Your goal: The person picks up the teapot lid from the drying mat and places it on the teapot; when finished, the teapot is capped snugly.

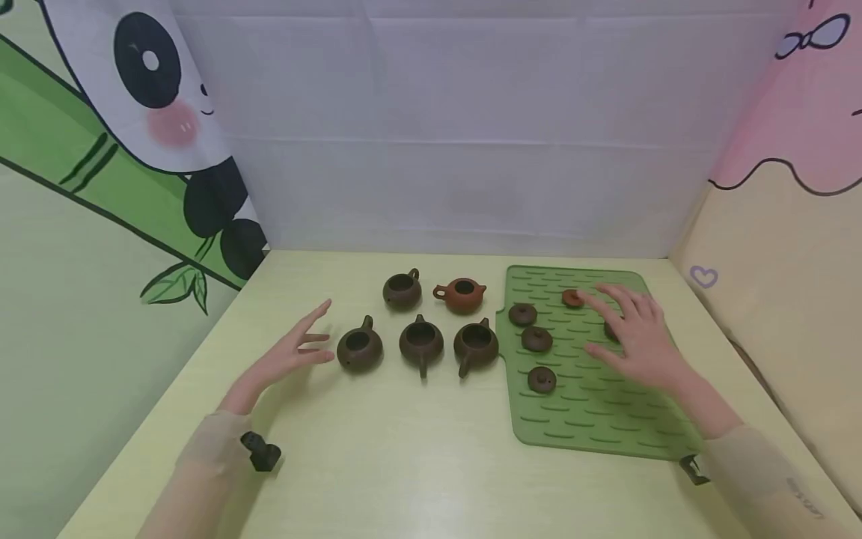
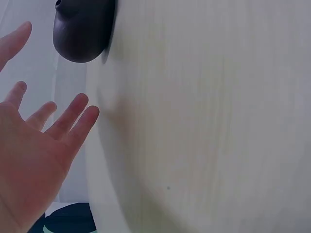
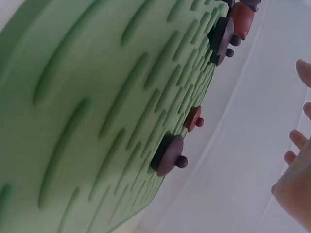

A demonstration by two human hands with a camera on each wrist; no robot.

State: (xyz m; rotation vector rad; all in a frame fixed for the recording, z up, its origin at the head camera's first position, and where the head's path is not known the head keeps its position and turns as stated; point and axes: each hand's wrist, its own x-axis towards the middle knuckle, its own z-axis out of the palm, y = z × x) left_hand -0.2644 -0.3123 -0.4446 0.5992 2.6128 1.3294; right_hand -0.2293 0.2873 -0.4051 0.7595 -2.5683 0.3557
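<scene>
My left hand (image 1: 288,355) hovers with spread fingers just left of a dark brown teapot (image 1: 360,349), holding nothing; the left wrist view shows a gap between that hand and the pot. Beside that pot stand two more dark lidless teapots, one in the middle (image 1: 421,343) and one at the right (image 1: 476,346). Behind them are another dark teapot (image 1: 402,290) and a reddish-brown teapot (image 1: 463,296). Over the green mat (image 1: 579,419) my right hand (image 1: 636,337) is raised, fingers apart and holding nothing. A reddish lid (image 1: 572,299) lies near its fingertips, and a dark lid (image 3: 169,156) is partly hidden beneath it.
Three dark lids lie along the mat's left side: a rear lid (image 1: 522,314), a middle lid (image 1: 536,339) and a front lid (image 1: 542,379). A pale table (image 1: 404,457) carries everything, with a white cloth wall (image 1: 471,135) behind it.
</scene>
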